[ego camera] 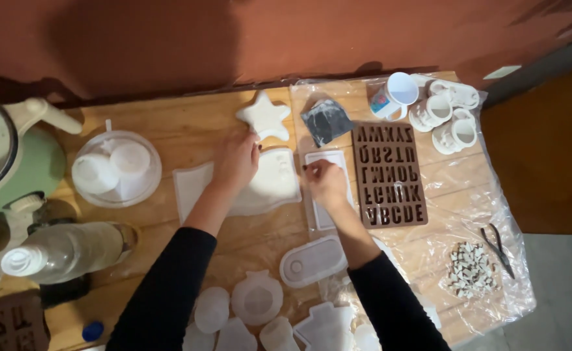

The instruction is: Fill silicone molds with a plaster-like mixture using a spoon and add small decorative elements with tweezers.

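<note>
Both hands are working at the middle of the counter (169,133) right now. The left hand (235,160) is lying flat and unclenched on the big white mould (274,185), pinning its upper left edge just below the star mould (264,116). The right hand (325,183) is pinching something at the left rim of the rectangular mould (330,188), fingers curled in; what sits between the fingertips is too small to make out. The brown letter mould (390,175) is lying just beside it on the plastic sheet (487,195). For doing this well, I'd say: keep that left palm pressing evenly so the soft mould isn't sliding, and keep the right fingertips light at the rim.
</note>
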